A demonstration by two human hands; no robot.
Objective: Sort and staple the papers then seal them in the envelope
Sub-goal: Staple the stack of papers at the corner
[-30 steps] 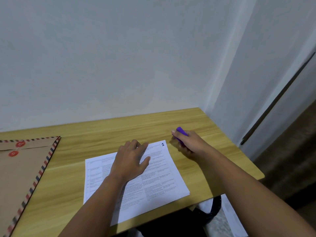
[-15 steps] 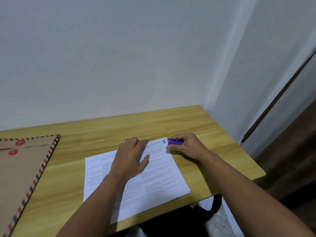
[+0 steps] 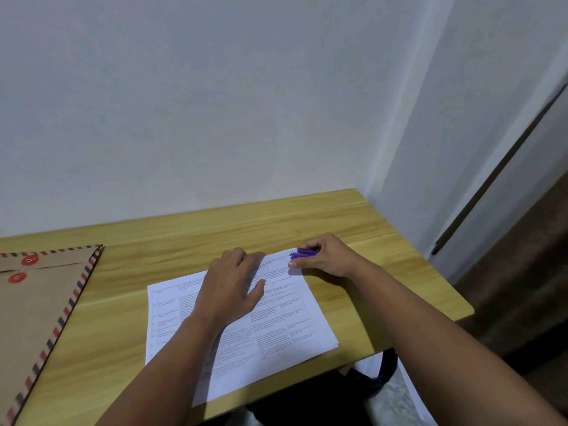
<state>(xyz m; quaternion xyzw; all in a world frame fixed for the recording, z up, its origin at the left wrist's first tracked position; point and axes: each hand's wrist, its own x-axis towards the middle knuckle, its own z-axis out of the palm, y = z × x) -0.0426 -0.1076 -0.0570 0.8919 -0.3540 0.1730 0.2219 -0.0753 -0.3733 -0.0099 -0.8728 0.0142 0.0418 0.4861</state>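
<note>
Papers (image 3: pixel 276 327) lay mid-table (image 3: pixel 123 302); envelope (image 3: pixel 37 302) at 9 o'clock; stapler (image 3: pixel 302 254) on papers' 1 o'clock corner.

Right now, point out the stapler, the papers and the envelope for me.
stapler (image 3: pixel 302 254): head view, on its purple body showing past the right hand's fingers.
papers (image 3: pixel 276 333): head view, on the printed top sheet.
envelope (image 3: pixel 37 302): head view, on its brown face below the red discs.

Matt wood-grain table (image 3: pixel 338 222), brown paper envelope (image 3: pixel 37 302).

Head view, downward over desk (image 3: pixel 307 222)
</note>
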